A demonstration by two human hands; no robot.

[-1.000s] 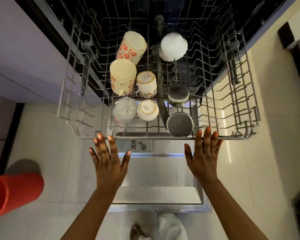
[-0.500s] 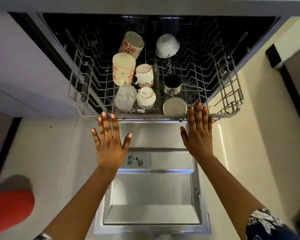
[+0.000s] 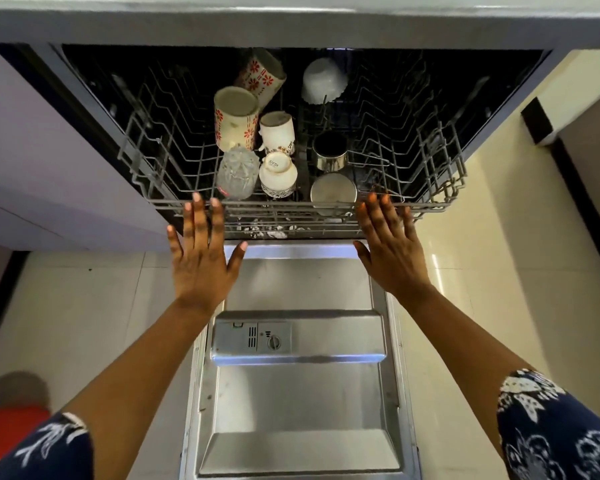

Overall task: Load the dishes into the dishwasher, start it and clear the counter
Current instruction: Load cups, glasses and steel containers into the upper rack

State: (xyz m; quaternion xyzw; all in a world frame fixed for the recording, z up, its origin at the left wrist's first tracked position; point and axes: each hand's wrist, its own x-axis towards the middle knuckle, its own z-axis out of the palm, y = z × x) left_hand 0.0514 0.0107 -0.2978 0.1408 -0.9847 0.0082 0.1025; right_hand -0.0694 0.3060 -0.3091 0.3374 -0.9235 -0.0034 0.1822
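The grey wire upper rack (image 3: 426, 207) sits almost fully inside the dishwasher. It carries two flowered mugs (image 3: 236, 119), two small white cups (image 3: 277, 171), a cut-glass tumbler (image 3: 237, 173), a white bowl (image 3: 323, 81) and two steel cups (image 3: 332, 192), all upside down or tilted. My left hand (image 3: 201, 258) is flat with fingers spread, fingertips against the rack's front rail. My right hand (image 3: 390, 251) is flat too, fingertips at the front rail on the right. Neither holds anything.
The steel dishwasher door (image 3: 298, 393) lies open and flat below my arms, with the detergent dispenser (image 3: 253, 339) on it. A lilac cabinet (image 3: 42, 161) stands left, a cream tiled floor (image 3: 482, 271) on both sides, a red object (image 3: 7, 431) at bottom left, the counter edge (image 3: 291, 15) on top.
Both flat hands have moved forward with the rack, which has slid from well out over the door to almost fully inside the dishwasher.
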